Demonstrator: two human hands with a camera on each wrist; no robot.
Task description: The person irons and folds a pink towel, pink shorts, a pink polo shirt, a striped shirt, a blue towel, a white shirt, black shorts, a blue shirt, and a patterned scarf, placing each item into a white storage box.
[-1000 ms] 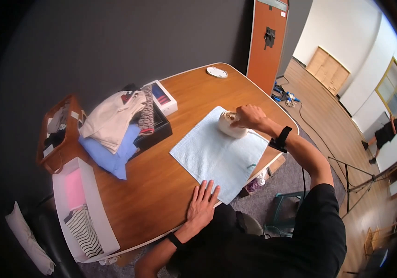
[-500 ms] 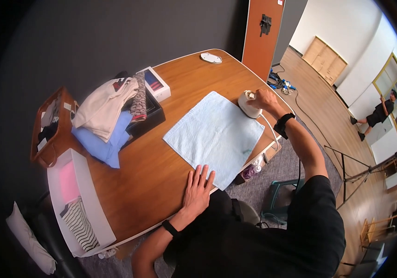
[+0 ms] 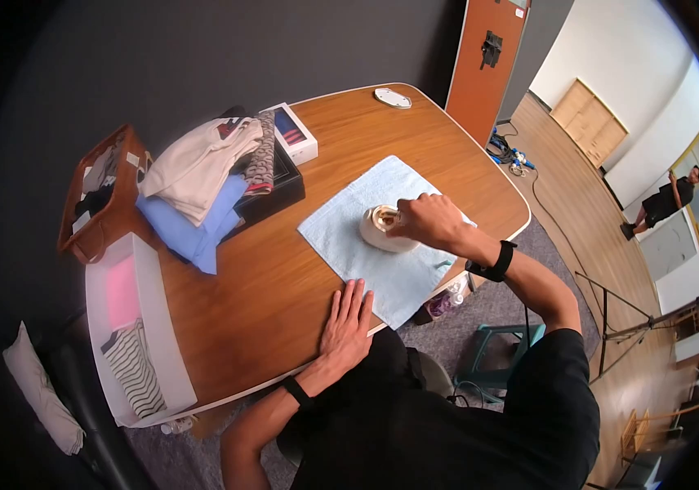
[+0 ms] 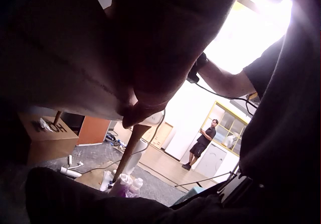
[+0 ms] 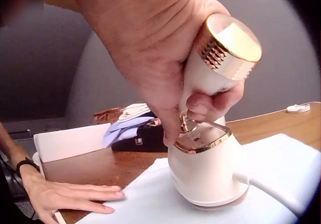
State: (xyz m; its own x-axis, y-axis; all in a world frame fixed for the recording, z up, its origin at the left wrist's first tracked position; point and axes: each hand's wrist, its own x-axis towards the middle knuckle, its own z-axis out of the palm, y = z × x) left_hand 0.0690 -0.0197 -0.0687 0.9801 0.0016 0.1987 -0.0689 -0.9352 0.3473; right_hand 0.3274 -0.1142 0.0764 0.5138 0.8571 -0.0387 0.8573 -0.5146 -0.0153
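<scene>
My right hand (image 3: pixel 431 222) grips the handle of a small white handheld iron (image 3: pixel 382 238) with gold trim. In the right wrist view the iron (image 5: pixel 208 176) stands soleplate down on a light blue towel (image 3: pixel 341 237), its white cord trailing to the right. The thumb and fingers curl round the handle below its gold cap (image 5: pixel 233 43). My left hand (image 3: pixel 346 331) lies flat with straight fingers on the wooden table, fingertips right at the towel's near left edge. The left wrist view is mostly dark and shows little of that hand's work.
Folded clothes (image 3: pixel 198 171) lie on a black box, beside a white box (image 3: pixel 296 135) and a brown basket (image 3: pixel 104 196). A white bin (image 3: pixel 158 327) holds pink and striped cloth. A white oval stand (image 3: pixel 392 98) sits at the far edge. Another person (image 3: pixel 668 200) stands far right.
The right hand moved the iron to the towel's far right edge, then back left onto the towel's middle. The left hand stays flat at the towel's edge. The head view shifted slightly.
</scene>
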